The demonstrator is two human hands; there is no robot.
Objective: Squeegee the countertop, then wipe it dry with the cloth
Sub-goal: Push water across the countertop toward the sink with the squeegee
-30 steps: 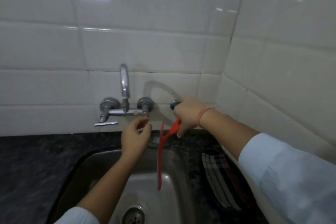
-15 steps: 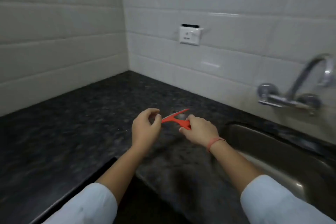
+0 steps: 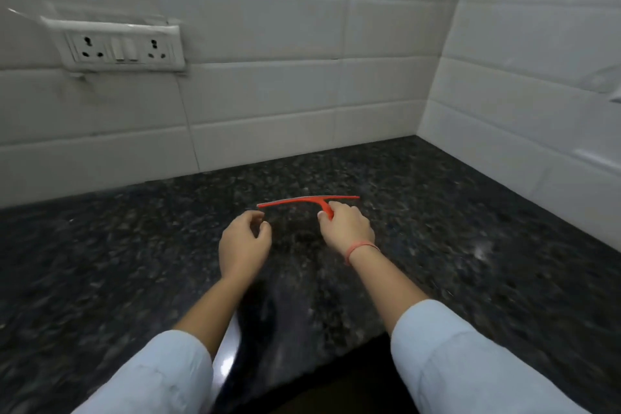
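Above the countertop [image 3: 437, 245], near the back corner, the squeegee [image 3: 307, 200] is gripped by its handle in the right hand [image 3: 347, 228], blade held crosswise, prob. ready for a pull stroke. Left hand [image 3: 243, 245] is half-curled, empty. Cloth not in view.

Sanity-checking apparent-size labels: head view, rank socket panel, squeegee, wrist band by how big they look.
1. socket panel, largest, though blurred
2. squeegee, thin, handle hidden in the right hand
3. wrist band, smallest

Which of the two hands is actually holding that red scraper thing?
The right hand, the one with the orange wrist thread, grips the red squeegee by its handle. The left hand is loosely curled beside it, holding nothing.
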